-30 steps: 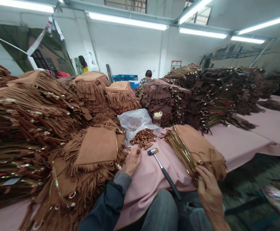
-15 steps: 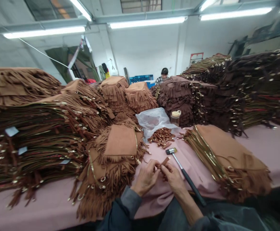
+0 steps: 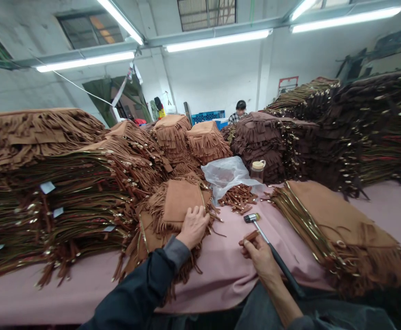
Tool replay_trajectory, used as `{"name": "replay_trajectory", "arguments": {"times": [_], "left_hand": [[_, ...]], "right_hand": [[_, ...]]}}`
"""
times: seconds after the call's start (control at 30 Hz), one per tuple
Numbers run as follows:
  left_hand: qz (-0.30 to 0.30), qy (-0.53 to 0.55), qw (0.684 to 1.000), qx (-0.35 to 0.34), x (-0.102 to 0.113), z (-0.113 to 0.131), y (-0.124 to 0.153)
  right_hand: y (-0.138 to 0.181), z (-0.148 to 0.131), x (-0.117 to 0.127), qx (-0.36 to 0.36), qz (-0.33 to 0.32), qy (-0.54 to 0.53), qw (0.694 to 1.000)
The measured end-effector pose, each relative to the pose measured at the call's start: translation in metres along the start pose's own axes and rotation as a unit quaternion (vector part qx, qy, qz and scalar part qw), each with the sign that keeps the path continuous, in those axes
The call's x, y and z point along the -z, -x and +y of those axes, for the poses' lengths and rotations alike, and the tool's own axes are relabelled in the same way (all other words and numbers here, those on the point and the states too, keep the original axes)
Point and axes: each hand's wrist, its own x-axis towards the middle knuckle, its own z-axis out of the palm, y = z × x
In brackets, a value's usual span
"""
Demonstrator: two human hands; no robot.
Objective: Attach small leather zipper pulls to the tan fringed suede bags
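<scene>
My left hand (image 3: 194, 226) rests on the right edge of a tan fringed suede bag (image 3: 181, 199), its fingers bent over the zipper side and closed on that edge. The bag lies on a pile of similar fringed pieces. A short brown leather strap (image 3: 251, 235) is pinched between the thumb and fingers of my right hand (image 3: 258, 251), just above the pink cloth. Close beyond that hand, a mallet (image 3: 279, 262) with a dark handle lies slantwise. A heap of small brown leather straps (image 3: 237, 198) lies farther back, partly beneath a clear plastic bag (image 3: 226, 174).
Tall stacks of brown fringed bags (image 3: 73, 197) fill the left. Dark brown stacks (image 3: 255, 142) stand behind on the right. Another tan pile (image 3: 324, 215) lies at the right on the pink cloth (image 3: 217, 279). A lidded jar (image 3: 257, 170) stands by the plastic; a person (image 3: 239, 112) is beyond.
My left hand has let go of the leather strap and moved left onto the fringed bag. My right hand keeps the strap and has shifted slightly right. The view has turned slightly left.
</scene>
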Motion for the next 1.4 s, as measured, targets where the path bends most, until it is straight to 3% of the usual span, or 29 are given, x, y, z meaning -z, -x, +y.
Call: {"name": "replay_trajectory", "arguments": {"times": [0.2,0.3,0.37,0.47,0.53,0.6,0.67,0.77,0.97,1.2,1.4], "left_hand": [[-0.084,0.07,0.994,-0.017,0.013,0.006,-0.019],[-0.138,0.172,0.974,-0.057,0.02,0.018,-0.018],[-0.201,0.317,0.924,-0.076,0.015,0.034,-0.016],[-0.285,0.547,0.786,-0.034,-0.007,0.059,-0.016],[-0.296,0.637,0.712,0.004,-0.024,0.074,-0.02],[-0.274,0.685,0.674,0.026,-0.039,0.086,-0.026],[-0.25,0.709,0.658,0.04,-0.047,0.095,-0.032],[-0.202,0.708,0.675,0.034,-0.053,0.103,-0.038],[0.001,0.571,0.821,-0.004,-0.056,0.109,-0.035],[0.083,0.511,0.853,-0.069,-0.062,0.112,-0.025],[0.122,0.378,0.918,-0.005,-0.064,0.103,-0.024]], "right_hand": [[0.009,-0.007,0.003,0.044,0.01,-0.002,0.999],[0.014,-0.018,0.002,0.076,0.022,-0.015,0.997],[0.016,-0.024,0.001,0.084,0.05,-0.037,0.994],[0.016,-0.027,0.001,0.066,0.094,-0.084,0.99],[0.014,-0.025,0.002,0.049,0.11,-0.102,0.988],[0.011,-0.023,0.003,0.04,0.115,-0.103,0.987],[0.009,-0.023,0.003,0.037,0.117,-0.101,0.987],[0.006,-0.026,0.002,0.041,0.112,-0.1,0.988],[0.003,-0.026,0.004,0.035,0.142,-0.091,0.985],[0.002,-0.02,0.008,0.032,0.134,-0.094,0.986],[0.0,-0.02,0.003,-0.009,0.142,-0.076,0.987]]}}
